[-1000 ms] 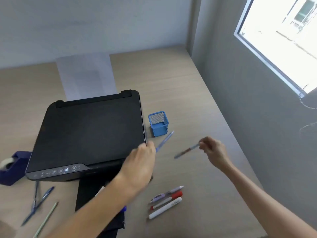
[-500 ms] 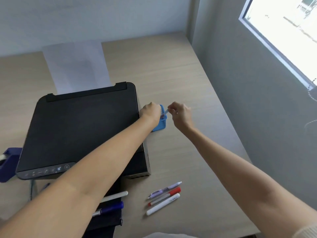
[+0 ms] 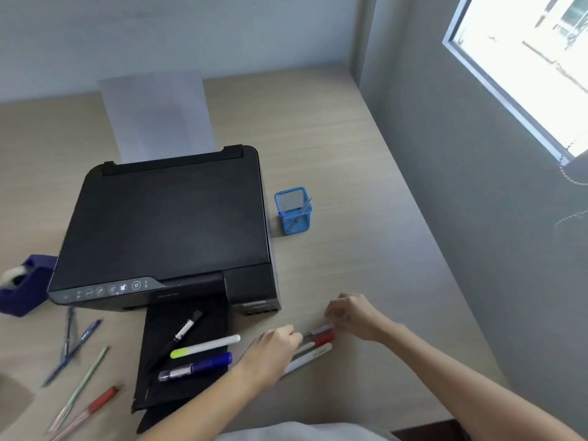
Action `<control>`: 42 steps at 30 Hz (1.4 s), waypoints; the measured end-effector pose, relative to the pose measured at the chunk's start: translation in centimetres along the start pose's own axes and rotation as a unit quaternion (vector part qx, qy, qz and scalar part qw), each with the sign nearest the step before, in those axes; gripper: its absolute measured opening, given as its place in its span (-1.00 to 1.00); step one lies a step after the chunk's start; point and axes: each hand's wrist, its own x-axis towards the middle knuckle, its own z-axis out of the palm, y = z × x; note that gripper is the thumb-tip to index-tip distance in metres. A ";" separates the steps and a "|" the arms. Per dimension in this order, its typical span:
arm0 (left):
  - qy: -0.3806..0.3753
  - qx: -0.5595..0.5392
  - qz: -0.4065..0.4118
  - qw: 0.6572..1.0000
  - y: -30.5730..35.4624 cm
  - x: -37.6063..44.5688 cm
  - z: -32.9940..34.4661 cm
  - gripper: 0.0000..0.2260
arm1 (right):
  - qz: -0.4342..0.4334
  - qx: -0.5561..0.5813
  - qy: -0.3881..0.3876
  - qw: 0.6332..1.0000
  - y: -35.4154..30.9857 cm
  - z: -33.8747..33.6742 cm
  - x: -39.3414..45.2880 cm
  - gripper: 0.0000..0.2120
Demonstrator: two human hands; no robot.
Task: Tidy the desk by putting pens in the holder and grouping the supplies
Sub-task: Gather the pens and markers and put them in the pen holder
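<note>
- I see two pens (image 3: 304,207) standing in the blue holder (image 3: 293,211), right of the printer (image 3: 168,224).
- My left hand (image 3: 273,351) and right hand (image 3: 353,315) touch three pens (image 3: 313,345) in front of the printer (grip too blurry to tell).
- Many pens left.

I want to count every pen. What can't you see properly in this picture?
Head view only:
- Pens under the left hand and right hand: partly covered, blurred.
- Blue holder: mesh hides how many pens are inside.
- Tape dispenser: cut by the left edge.
- Pens at bottom left: blurred.
</note>
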 end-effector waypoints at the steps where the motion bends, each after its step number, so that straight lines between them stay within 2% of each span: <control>1: -0.006 0.000 -0.008 1.000 -0.2 -0.1 1.1 -0.90 | 0.001 0.002 0.006 1.000 0.1 0.7 -0.3 -0.85; 5: 0.000 0.004 -0.024 1.000 -0.5 0.1 2.5 -0.83 | -0.034 -0.038 0.031 0.998 -0.3 1.9 -0.5 -0.87; 9: -0.003 0.006 -0.036 0.999 -0.9 0.7 2.4 -0.76 | -0.088 -0.145 0.026 0.985 -0.2 2.3 -0.5 -0.86; 13: -0.009 0.055 -0.020 0.998 -0.5 0.6 3.3 -0.76 | -0.083 -0.192 0.019 0.978 0.4 2.5 -0.4 -0.87; 16: 0.011 0.059 -0.041 0.997 -1.0 0.1 4.3 -0.68 | -0.031 -0.114 0.040 0.992 1.0 1.4 -0.7 -0.91; 19: 0.012 0.020 -0.087 0.996 -1.3 -0.7 4.7 -0.76 | 0.039 -0.010 0.113 0.993 2.0 0.0 -1.3 -0.85; 22: -0.003 -0.032 -0.109 0.994 -1.3 -1.3 5.3 -0.80 | 0.093 0.061 0.189 0.976 3.0 -0.7 -2.2 -0.81; 25: -0.024 -0.018 -0.103 0.994 -0.6 -1.8 6.1 -0.85 | 0.145 0.113 0.232 0.955 3.9 -0.6 -2.8 -0.82; 26: -0.020 -0.012 -0.099 0.995 -0.4 -1.9 6.5 -0.84 | 0.158 0.135 0.242 0.948 4.1 -0.5 -2.8 -0.82; 28: -0.030 -0.011 -0.098 0.995 -0.3 -1.7 6.8 -0.70 | 0.173 0.176 0.260 0.934 4.3 -0.6 -2.6 -0.78; 29: -0.050 -0.003 -0.091 0.995 -0.2 -1.5 6.6 -0.61 | 0.177 0.195 0.268 0.927 4.3 -0.8 -2.5 -0.76; 30: -0.040 0.029 -0.077 0.996 -0.2 -1.3 6.8 -0.58 | 0.179 0.214 0.273 0.921 4.2 -1.1 -2.3 -0.76; 35: -0.042 0.052 -0.093 0.993 1.2 -0.7 4.3 -0.67 | 0.152 0.315 0.328 0.878 3.1 -3.9 -1.0 -0.85; 38: -0.013 0.020 -0.121 0.992 2.8 -0.3 -0.9 -0.78 | 0.125 0.374 0.388 0.833 1.9 -7.3 0.3 -0.91; 42: 0.071 -0.006 -0.123 0.990 2.5 1.8 -11.6 -0.87 | 0.073 0.381 0.449 0.805 -0.7 -12.2 2.2 -0.95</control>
